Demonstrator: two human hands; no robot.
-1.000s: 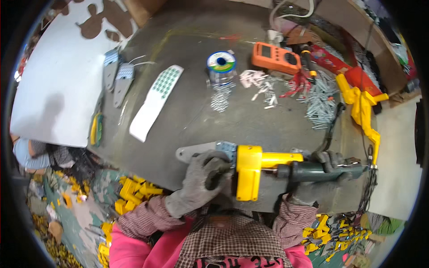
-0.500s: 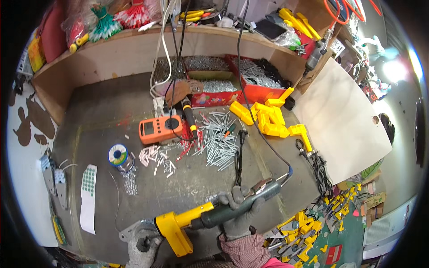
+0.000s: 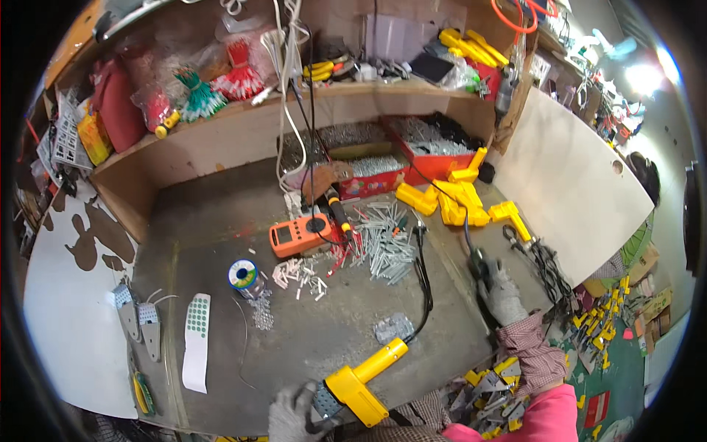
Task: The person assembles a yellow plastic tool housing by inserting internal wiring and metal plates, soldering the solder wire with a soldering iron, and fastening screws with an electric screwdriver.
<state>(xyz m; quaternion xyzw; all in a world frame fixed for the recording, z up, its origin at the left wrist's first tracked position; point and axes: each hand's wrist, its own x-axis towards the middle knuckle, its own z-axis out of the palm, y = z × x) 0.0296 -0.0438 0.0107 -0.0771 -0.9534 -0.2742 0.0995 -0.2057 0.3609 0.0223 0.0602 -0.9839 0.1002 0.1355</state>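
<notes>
My gloved left hand (image 3: pixel 291 414) is at the lower middle, its fingers closed around the grey perforated end plate (image 3: pixel 326 403) of a yellow pistol-shaped tool (image 3: pixel 361 383). The tool's round handle points up and right, and a black power cord (image 3: pixel 428 295) runs from its end. To the right, my gloved right hand (image 3: pixel 504 296) grips a dark electric screwdriver (image 3: pixel 480 274), partly hidden by the fingers. Its cable leads upward. Beside the tool's handle lies a small clear plastic packet (image 3: pixel 394 328).
Long screws (image 3: pixel 387 243), an orange multimeter (image 3: pixel 300 234), a solder spool (image 3: pixel 244 276) and small white tubes (image 3: pixel 298 276) lie mid-bench. Yellow housings (image 3: pixel 460 202) and red trays (image 3: pixel 375 180) of screws are behind. Yellow-and-grey tools (image 3: pixel 482 394) pile up lower right.
My right hand has carried the screwdriver off the yellow tool, away to the right. The tool's handle now shows whole. My left hand stays at the end plate, and the whole view has shifted.
</notes>
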